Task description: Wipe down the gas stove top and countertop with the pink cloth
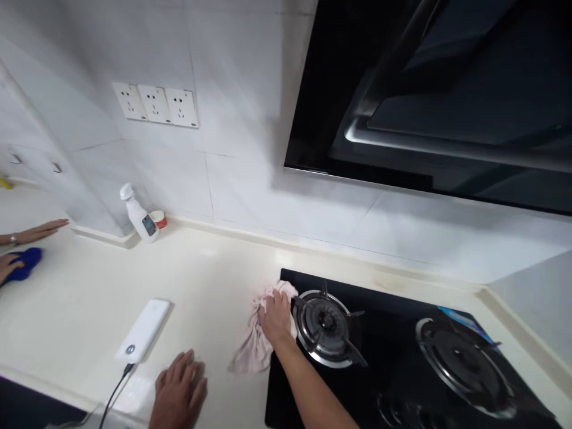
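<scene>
My right hand (276, 319) is pressed down on a crumpled pale pink cloth (254, 348) at the left edge of the black gas stove (384, 316). Part of the cloth lies on the stovetop and its tail hangs over onto the cream counter. Close to my right fingers is the left burner (326, 325) with its metal pan supports. My left hand (179, 387) rests on the counter near the front, fingers stretched out and holding nothing. A white power bank (145, 328) with a black cable lies just beyond it to the left.
A white spray bottle (139, 217) and a small red-and-white cup (159, 218) stand by the wall corner. At far left another person's hand holds a blue cloth (27, 264). A black range hood (429, 119) overhangs the stove. Wall sockets (154, 104) sit above the counter.
</scene>
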Action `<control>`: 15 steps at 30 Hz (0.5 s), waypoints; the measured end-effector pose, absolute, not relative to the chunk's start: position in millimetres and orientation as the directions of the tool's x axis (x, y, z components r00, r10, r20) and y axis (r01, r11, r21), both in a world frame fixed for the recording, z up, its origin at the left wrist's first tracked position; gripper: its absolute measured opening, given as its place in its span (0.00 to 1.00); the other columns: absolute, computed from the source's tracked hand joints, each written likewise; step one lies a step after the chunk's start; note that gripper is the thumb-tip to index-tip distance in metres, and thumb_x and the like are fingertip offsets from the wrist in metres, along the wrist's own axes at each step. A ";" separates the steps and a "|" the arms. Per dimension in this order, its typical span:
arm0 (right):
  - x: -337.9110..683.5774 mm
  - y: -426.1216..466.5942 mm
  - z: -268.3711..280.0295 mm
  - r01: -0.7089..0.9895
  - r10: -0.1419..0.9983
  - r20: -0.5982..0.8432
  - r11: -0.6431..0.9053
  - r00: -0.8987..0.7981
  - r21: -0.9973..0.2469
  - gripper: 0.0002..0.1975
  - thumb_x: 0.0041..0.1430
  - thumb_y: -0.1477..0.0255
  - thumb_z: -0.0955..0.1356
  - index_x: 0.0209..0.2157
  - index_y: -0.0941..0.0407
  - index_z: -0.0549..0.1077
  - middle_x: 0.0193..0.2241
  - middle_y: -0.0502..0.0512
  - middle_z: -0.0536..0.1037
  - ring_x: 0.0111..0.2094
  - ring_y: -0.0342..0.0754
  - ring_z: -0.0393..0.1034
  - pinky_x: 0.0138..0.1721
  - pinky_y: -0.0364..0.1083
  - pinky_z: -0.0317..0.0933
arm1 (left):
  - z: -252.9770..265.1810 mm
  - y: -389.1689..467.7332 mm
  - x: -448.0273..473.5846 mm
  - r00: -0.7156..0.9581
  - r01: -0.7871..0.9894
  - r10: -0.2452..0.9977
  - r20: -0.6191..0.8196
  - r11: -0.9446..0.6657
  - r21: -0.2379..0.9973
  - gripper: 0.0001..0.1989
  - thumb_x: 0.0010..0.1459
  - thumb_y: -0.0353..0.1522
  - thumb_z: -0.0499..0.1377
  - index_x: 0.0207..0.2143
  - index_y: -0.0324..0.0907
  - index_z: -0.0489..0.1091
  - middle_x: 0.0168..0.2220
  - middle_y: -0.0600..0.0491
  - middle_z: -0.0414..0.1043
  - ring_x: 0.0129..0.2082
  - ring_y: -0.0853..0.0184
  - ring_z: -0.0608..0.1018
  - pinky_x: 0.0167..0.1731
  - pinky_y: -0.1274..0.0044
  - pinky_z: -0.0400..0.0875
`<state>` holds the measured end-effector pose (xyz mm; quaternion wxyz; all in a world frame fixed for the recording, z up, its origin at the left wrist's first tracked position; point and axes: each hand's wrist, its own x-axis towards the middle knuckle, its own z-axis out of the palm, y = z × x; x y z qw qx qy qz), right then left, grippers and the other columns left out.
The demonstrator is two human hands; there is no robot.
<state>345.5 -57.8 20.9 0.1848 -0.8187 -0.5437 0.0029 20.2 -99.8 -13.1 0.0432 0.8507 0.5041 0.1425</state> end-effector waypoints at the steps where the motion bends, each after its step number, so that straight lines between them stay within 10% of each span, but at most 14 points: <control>1: 351.3 -46.8 21.4 0.883 0.887 0.195 -0.347 0.419 -0.317 0.17 0.65 0.67 0.63 0.51 0.58 0.74 0.63 0.64 0.65 0.67 0.63 0.47 0.65 0.62 0.47 | -11.6 -100.1 19.9 0.447 0.850 0.874 0.191 -0.482 0.214 0.16 0.63 0.42 0.54 0.49 0.50 0.75 0.61 0.48 0.70 0.62 0.55 0.68 0.56 0.59 0.62; 15: 389.4 24.8 29.1 0.499 0.542 0.128 -0.621 0.830 -0.605 0.28 0.67 0.59 0.57 0.57 0.64 0.68 0.65 0.78 0.56 0.65 0.72 0.45 0.58 0.69 0.48 | 0.0 -102.7 20.8 0.394 0.880 0.899 0.189 -0.428 0.204 0.17 0.64 0.41 0.52 0.50 0.50 0.74 0.59 0.49 0.72 0.60 0.57 0.71 0.55 0.61 0.65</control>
